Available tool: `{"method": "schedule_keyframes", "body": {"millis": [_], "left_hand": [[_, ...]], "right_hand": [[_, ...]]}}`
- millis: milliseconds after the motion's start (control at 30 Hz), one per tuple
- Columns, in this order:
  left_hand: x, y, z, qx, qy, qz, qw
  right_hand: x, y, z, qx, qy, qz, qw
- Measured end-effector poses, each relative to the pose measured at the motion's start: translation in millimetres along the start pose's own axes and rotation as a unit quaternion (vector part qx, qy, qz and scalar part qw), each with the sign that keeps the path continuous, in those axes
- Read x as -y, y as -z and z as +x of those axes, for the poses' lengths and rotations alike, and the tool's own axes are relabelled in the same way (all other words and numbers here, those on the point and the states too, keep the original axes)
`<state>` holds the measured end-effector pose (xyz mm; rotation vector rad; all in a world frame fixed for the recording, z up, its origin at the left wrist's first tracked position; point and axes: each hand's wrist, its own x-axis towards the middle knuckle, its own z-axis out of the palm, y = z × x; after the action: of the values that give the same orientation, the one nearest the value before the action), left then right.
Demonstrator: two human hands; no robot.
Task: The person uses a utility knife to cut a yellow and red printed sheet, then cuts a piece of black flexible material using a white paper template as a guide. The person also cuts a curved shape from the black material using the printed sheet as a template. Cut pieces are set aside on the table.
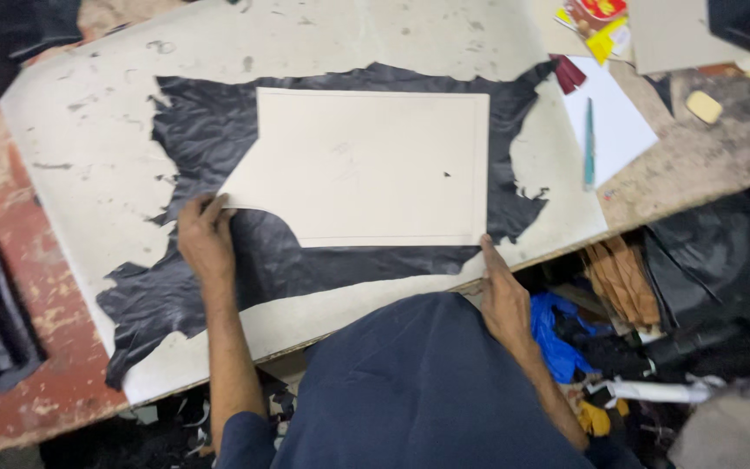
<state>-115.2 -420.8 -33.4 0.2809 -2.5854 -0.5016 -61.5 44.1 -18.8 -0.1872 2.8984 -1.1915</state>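
Observation:
A cream cardboard pattern (366, 165) with one slanted corner lies flat on a sheet of black leather (219, 130) with ragged edges. The leather is spread over a large pale board (88, 148). My left hand (204, 236) rests on the leather with its fingertips on the pattern's lower left point. My right hand (502, 295) sits at the board's near edge, its fingers reaching up to the pattern's lower right corner. Neither hand grips anything.
A teal pen (588, 143) lies on a white sheet (618, 122) to the right. A yellowish block (703, 106) and coloured packets (596, 22) sit at the back right. Scraps, blue cloth (553, 334) and dark bags fill the space below the table edge.

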Motion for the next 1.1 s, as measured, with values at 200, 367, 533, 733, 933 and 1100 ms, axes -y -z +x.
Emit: {"method": "schedule_keyframes", "body": {"millis": [200, 367, 533, 733, 933, 1100], "left_hand": [[3.1, 2.4, -6.3, -0.031, 0.032, -0.027, 0.999], [8.8, -6.6, 3.5, -0.042, 0.048, -0.036, 0.997], [6.2, -5.5, 10.5, -0.046, 0.053, -0.036, 0.997], [6.6, -1.3, 38.1, -0.054, 0.058, -0.025, 0.997], [-11.3, -46.5, 142.0, -0.058, -0.029, -0.081, 0.995], [-27.6, -80.8, 190.7, 0.029, -0.071, -0.006, 0.997]], "right_hand": [[-1.8, -8.3, 7.1, 0.042, -0.068, -0.01, 0.997], [0.0, -17.6, 8.7, -0.013, 0.09, -0.091, 0.992], [19.6, -12.4, 18.8, 0.067, -0.025, -0.143, 0.987], [46.1, 0.5, 40.5, 0.099, 0.014, -0.264, 0.959], [60.0, -51.3, 114.3, 0.013, 0.223, -0.231, 0.947], [61.1, -105.3, 171.0, 0.031, 0.173, -0.219, 0.96]]}}
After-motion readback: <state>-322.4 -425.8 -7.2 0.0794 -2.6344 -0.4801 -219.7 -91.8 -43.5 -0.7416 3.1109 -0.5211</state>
